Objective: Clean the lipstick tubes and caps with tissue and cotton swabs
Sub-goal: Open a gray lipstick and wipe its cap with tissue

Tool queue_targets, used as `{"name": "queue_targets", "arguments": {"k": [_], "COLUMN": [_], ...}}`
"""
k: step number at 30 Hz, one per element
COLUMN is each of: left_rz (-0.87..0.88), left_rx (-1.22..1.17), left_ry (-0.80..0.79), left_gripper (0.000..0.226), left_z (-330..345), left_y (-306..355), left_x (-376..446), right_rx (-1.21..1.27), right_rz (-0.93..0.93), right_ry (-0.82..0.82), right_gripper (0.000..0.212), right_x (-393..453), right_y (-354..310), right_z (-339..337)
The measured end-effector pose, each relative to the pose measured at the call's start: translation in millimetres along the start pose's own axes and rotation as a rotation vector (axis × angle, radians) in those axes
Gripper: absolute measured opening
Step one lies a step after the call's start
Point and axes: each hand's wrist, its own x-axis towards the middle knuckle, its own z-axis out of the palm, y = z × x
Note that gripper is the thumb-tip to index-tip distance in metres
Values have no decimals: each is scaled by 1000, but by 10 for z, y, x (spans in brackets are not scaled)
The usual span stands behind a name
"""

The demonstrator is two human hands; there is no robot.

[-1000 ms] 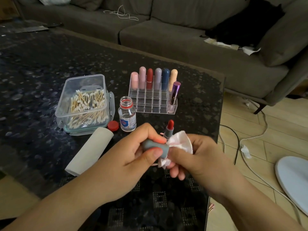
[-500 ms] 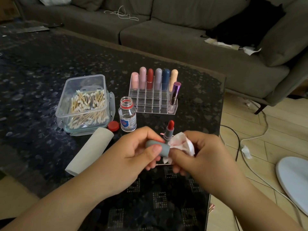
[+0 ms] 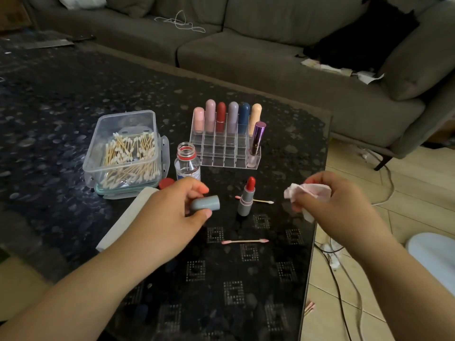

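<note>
Counts only:
- Capped lipstick tubes (image 3: 220, 116) in the clear organizer (image 3: 229, 153): seven, six in the back row and one purple at the front right.
- Open lipstick (image 3: 247, 199) standing on the counter (image 3: 61, 94): one.
- Loose cap (image 3: 206, 202): one.
- Used cotton swabs (image 3: 245, 241) on the counter: two.
- Swab box (image 3: 125, 148): one, contents too many to count.
- Small bottle (image 3: 187, 163): one.
- Crumpled tissue (image 3: 307, 193): one.

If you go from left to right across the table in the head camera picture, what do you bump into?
Cotton swab box → left hand → grey cap → open red lipstick → tissue in the right hand.
</note>
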Motion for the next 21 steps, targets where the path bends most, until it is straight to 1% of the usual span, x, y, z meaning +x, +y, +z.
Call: {"name": "queue_targets", "arguments": {"k": [2,4,6,8,10,12,13,14,16,17,18,19,21], "left_rz": [36,91,124,131,132,140,144,148,158,161,163,163,161], "left_rx": [97,194,233,266,306,342,365,385,407,412,415,415,407], "left_ry": [14,7,-14,-30,-52,-72,-72,-68,-47,-36,-29,-26,-22], "left_gripper": [29,27,25,25,26,27,29,30,31,31,30,29,28], "left_z": [55,99,139,186,229,257,263,264,263,261,258,255,252], "left_y": [-26,-37,-50,-66,-83,-98,-103,-110,-117,-116,-111,-109,-107], "left_x": [32,67,103,131,150,165,170,175,181,181,179,178,174], "right_rx": [-42,-81,-122,-179,-266,-374,-413,-428,-392,-388,-420,-491,-641], "right_rz": [-29,-81,-124,-148,-138,-126,-142,-190,-349,-423,-479,-511,-510], "right_ry": [61,104,130,123,69,29,44,86,160,150,107,44,-61], "right_gripper": [8,9,8,18,28,33,35,35,26,19,15,16,22], "right_x": [119,242,351,445,509,539,542,539,510,489,465,444,423], "right_y": [71,133,170,201,209,213,210,195,139,112,92,85,105], "right_z": [59,162,275,374,447,488,491,480,440,427,424,439,497]}}
